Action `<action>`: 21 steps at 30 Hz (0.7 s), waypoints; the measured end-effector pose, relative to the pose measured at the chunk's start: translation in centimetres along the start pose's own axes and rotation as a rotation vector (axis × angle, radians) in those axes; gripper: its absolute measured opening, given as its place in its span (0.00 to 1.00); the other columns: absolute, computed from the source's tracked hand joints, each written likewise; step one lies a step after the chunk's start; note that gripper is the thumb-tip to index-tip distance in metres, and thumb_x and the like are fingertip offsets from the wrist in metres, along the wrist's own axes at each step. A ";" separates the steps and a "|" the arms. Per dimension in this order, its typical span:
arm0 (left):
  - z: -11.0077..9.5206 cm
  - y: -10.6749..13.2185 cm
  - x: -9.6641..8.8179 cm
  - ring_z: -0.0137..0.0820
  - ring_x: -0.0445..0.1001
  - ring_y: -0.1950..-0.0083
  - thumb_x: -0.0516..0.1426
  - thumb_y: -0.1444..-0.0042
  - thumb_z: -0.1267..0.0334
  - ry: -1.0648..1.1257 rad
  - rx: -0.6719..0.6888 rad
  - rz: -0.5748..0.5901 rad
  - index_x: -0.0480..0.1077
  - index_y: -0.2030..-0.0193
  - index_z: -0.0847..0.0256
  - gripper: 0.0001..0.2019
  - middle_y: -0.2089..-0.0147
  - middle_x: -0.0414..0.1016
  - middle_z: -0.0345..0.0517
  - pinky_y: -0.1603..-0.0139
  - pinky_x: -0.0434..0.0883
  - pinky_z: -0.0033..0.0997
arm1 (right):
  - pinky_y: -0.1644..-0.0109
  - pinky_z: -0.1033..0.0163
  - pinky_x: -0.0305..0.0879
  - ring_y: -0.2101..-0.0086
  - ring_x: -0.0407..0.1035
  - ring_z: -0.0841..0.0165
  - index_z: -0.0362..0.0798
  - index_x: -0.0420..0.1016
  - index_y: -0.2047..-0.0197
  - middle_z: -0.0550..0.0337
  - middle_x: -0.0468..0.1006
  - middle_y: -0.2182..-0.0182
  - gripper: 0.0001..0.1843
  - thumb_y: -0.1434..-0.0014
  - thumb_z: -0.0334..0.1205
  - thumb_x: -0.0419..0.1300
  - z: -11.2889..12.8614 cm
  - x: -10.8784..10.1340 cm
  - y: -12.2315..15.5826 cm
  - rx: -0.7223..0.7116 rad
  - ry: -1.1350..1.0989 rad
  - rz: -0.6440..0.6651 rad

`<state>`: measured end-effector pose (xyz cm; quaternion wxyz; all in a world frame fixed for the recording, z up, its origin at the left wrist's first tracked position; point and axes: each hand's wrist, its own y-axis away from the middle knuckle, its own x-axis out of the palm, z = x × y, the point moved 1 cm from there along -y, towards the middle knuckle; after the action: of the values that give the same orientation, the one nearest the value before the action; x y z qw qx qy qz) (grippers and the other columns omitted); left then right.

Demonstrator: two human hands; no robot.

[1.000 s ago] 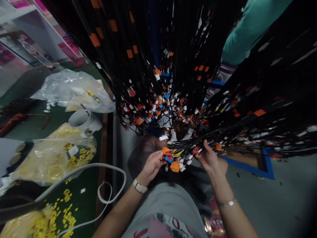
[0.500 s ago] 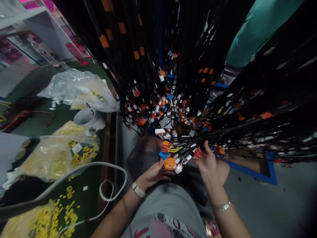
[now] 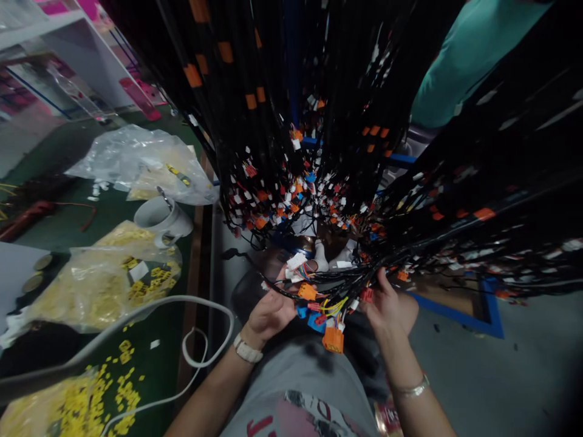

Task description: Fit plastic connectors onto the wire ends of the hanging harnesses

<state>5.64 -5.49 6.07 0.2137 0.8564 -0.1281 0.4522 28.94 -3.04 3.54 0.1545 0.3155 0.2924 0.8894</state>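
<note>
Across my lap lies the end of a black wiring harness (image 3: 334, 276), fanned into coloured wires and plugs. My right hand (image 3: 386, 303) is closed around its wires, with a red connector (image 3: 367, 295) at the fingertips. My left hand (image 3: 272, 312) has its fingers curled at the harness's left side, round a thin black cable (image 3: 255, 265) that sticks out leftward. Between the hands hang a large orange connector (image 3: 334, 340), a blue connector (image 3: 316, 321) and a smaller orange connector (image 3: 307, 292). A white connector (image 3: 297, 261) sits just above my left hand.
Dense black harnesses (image 3: 255, 133) hang in front, over a blue frame (image 3: 494, 309). On the green table (image 3: 159, 358) at left are a white mug (image 3: 163, 217), plastic bags (image 3: 141, 159), loose yellow pieces (image 3: 125, 388) and a white cable (image 3: 214, 303). A person in a teal garment (image 3: 469, 54) is behind the harnesses.
My left hand has let go of the large orange connector and moved left to the thin black cable. That connector now hangs lower, to the right. My right hand stays on the wires.
</note>
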 end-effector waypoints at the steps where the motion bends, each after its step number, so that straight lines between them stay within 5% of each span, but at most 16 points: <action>1: 0.0 0.1 0.2 0.46 0.65 0.41 0.65 0.58 0.58 -0.008 0.003 0.003 0.61 0.40 0.51 0.36 0.43 0.68 0.50 0.42 0.60 0.48 | 0.63 0.52 0.74 0.60 0.75 0.53 0.49 0.76 0.68 0.50 0.81 0.65 0.25 0.62 0.61 0.66 0.0 -0.1 -0.1 -0.004 -0.009 -0.003; 9: 0.7 0.9 0.8 0.47 0.64 0.40 0.67 0.63 0.60 -0.073 -0.063 0.013 0.65 0.43 0.48 0.36 0.40 0.66 0.51 0.42 0.60 0.48 | 0.58 0.51 0.72 0.57 0.73 0.54 0.51 0.74 0.66 0.52 0.81 0.64 0.27 0.60 0.64 0.63 -0.3 -0.3 -0.4 -0.078 0.014 0.003; 21: 2.1 0.8 -0.2 0.44 0.65 0.42 0.63 0.56 0.65 0.001 -0.123 0.048 0.67 0.47 0.50 0.26 0.44 0.68 0.46 0.38 0.56 0.52 | 0.53 0.52 0.70 0.58 0.73 0.60 0.55 0.75 0.63 0.61 0.80 0.67 0.19 0.53 0.59 0.62 -1.0 -2.3 -0.1 -0.239 0.004 -0.027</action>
<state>6.70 -7.15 5.09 0.2549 0.8382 -0.1761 0.4488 29.99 -4.44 1.79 0.2022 0.2891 0.1889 0.9164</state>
